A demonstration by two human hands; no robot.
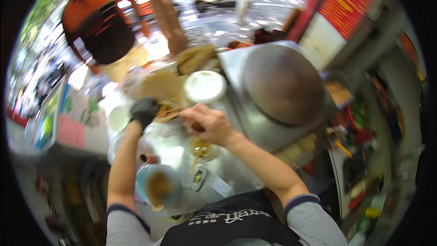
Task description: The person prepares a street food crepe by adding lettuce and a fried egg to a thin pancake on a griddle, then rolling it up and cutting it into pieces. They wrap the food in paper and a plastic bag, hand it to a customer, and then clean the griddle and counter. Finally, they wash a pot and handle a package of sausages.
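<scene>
My left hand (145, 111), in a black glove, is at the left end of a portion of filled food (167, 112) in what looks like a light wrapper, and seems to grip it. Bare and with curled fingers, my right hand (208, 124) has its fingertips at the right corner of the same portion. Blur hides whether it pinches anything. Below the right hand stands a small container of yellow sauce (201, 147) with a light-handled utensil in it. A brown cardboard box (162, 85) lies just behind the food, beside a round white lidded tub (205, 86).
A large round griddle (285, 83) fills the right of the metal counter (174, 138). Nearer me are a blue-rimmed container of brown contents (158, 186), a red cylinder (149, 158) and a small device (198, 178). A person in orange and black (99, 20) stands across the counter.
</scene>
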